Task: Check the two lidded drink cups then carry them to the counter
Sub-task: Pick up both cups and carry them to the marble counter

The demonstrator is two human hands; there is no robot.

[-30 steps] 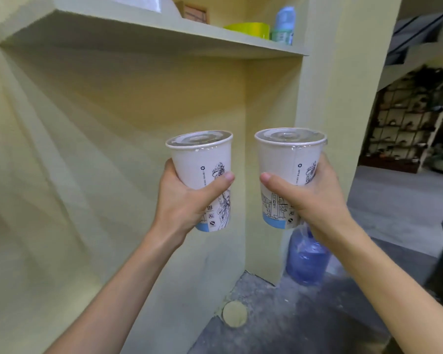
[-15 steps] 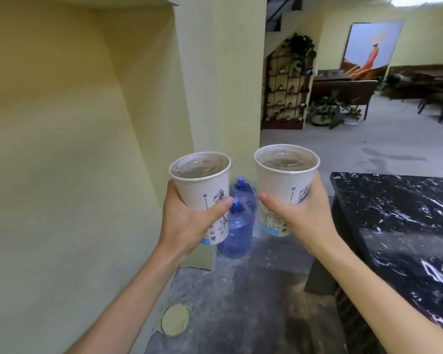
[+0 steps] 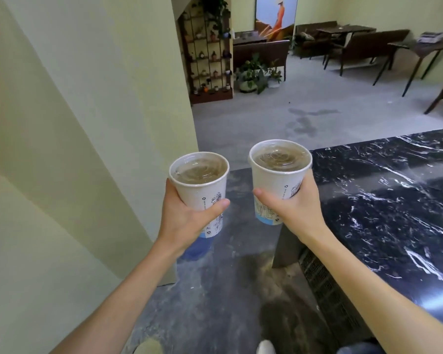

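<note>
I hold two white paper drink cups with clear sealed lids and blue line drawings, both upright in front of me. My left hand [image 3: 187, 221] is wrapped around the left cup [image 3: 202, 185]. My right hand [image 3: 294, 210] grips the right cup [image 3: 279, 175], which sits a little higher and farther. A brownish drink shows through both lids. The black marble counter [image 3: 394, 200] lies just to the right of the right cup, its near-left corner below my right wrist.
A pale yellow wall and pillar [image 3: 113, 123] fill the left. A blue water bottle [image 3: 197, 247] stands on the floor under my left hand. Beyond are grey floor, a plant shelf [image 3: 210, 60], potted plants, dark tables and chairs [image 3: 368, 44].
My view has swung right, away from the yellow alcove and shelf toward the room. The counter has come into view and now lies close by. Both cups stay held.
</note>
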